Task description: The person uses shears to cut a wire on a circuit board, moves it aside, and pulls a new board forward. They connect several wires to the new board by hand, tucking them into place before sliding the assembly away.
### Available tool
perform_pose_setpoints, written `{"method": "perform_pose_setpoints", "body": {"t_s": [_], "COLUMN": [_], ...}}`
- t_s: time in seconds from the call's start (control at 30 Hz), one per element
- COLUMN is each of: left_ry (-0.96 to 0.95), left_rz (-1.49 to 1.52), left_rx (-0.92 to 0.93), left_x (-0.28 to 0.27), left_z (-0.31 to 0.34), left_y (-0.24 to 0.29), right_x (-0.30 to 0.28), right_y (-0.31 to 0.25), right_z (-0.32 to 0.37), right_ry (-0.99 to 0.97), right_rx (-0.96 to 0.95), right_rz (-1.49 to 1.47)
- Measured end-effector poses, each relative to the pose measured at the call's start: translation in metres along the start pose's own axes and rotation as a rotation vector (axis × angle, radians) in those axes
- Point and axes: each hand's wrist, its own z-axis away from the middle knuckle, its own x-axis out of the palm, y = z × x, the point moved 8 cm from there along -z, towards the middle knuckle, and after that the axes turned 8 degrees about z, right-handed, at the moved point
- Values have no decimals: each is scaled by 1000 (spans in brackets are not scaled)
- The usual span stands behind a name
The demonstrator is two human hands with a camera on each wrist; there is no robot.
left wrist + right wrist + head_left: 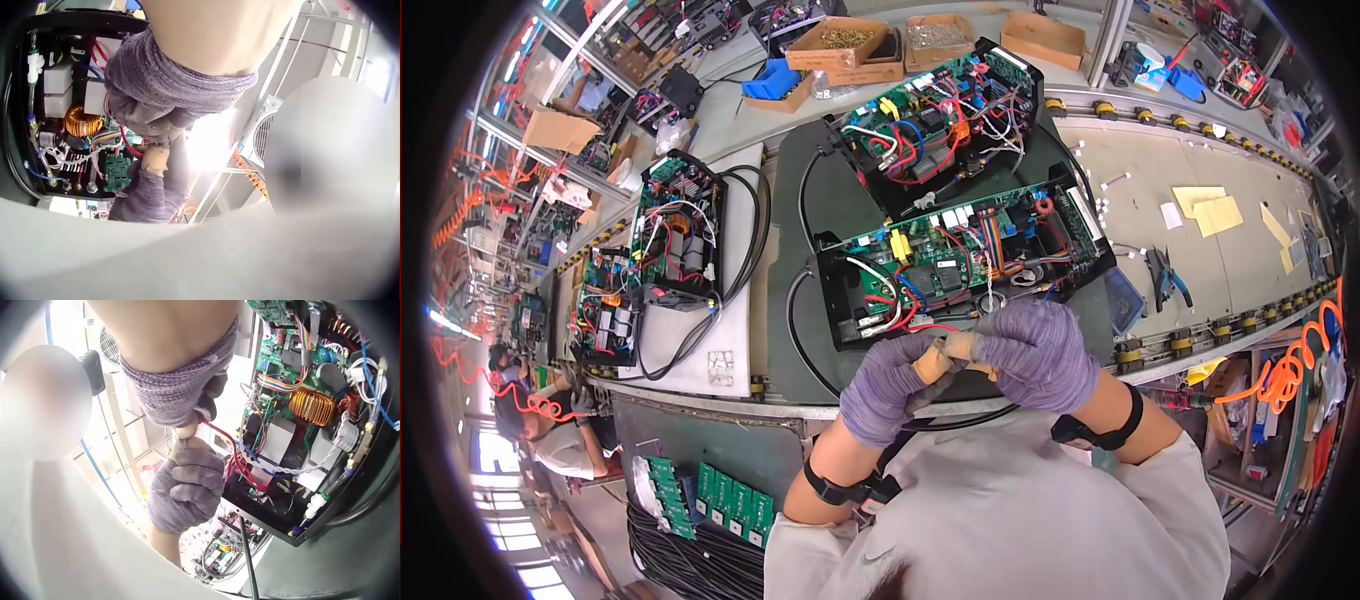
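Both hands wear purple-grey knit gloves with bare-looking tan fingertips and meet in front of the nearer open electronics unit (960,262). From that unit's board, a red wire (220,430) runs up to the fingertips. My right hand (1040,350) pinches the wire near its end. Close against it, my left hand (890,385) has its fingers curled, thumb and forefinger at the same wire end. The wire's very tip is hidden between the fingers. Inside the black housing are a copper coil (311,406), white blocks and a rainbow ribbon cable (990,242).
A second open unit (945,125) stands just behind. Two more units (678,225) sit on the left with black cables. Right of the work lie pliers (1168,278) and a blue tray (1122,300). Cardboard boxes (837,42) of small parts line the back; green boards (735,503) lie below.
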Motion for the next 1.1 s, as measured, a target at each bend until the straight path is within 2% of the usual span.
{"method": "perform_pose_setpoints", "body": {"t_s": [0.1,0.13,0.2,0.3,0.33,0.37,0.43,0.63,0.73,0.83,0.87,0.97,1.0,1.1], "left_ry": [79,133,239,297,295,332,431,271,258,285,362,419,444,445], "left_rz": [-153,-316,-640,-1183,-1392,-1597,-1772,-2033,-2131,-2043,-1971,-1988,-1951,-1868], "left_rx": [-10,104,335,820,774,623,544,515,614,633,552,871,723,620], "left_x": [-4,0,22,62,72,71,62,65,65,55,49,59,56,58], "left_z": [-2,0,10,23,18,6,-17,-42,-40,-42,-44,-31,-33,-30], "left_y": [2,16,47,94,104,107,110,107,99,104,108,114,112,107], "right_x": [-7,-12,-15,-15,-15,-14,-14,-15,-12,-10,-12,-10,-8,-6], "right_y": [0,1,11,34,41,47,48,50,56,57,54,56,57,62], "right_z": [-4,-7,-13,-17,-19,-20,-22,-15,-14,-18,-22,-28,-29,-29], "right_ry": [30,44,13,58,40,21,71,101,92,73,66,24,8,27], "right_rx": [-55,-82,7,180,230,279,283,341,339,285,265,264,272,261], "right_rz": [48,77,149,193,199,205,193,191,197,243,254,249,242,209]}}
